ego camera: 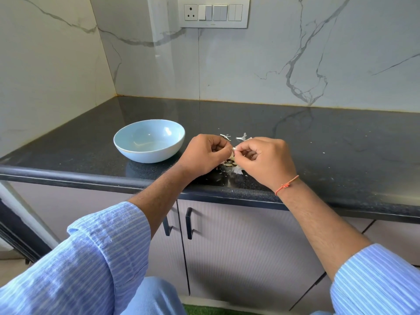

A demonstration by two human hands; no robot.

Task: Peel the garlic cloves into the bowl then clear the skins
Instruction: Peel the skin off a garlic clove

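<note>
A pale blue bowl stands on the black countertop, left of my hands. My left hand and my right hand meet fingertip to fingertip above the counter, both pinching a small garlic clove that is mostly hidden between the fingers. Under the hands lies a small heap of garlic cloves and skins. More white skin scraps lie just behind the hands. The bowl's inside looks bare apart from reflections.
The counter's rounded front edge runs below my wrists, with cabinet doors and black handles beneath. Marble walls close the left and back sides. A switch panel sits high on the back wall. Tiny skin flecks dot the counter to the right.
</note>
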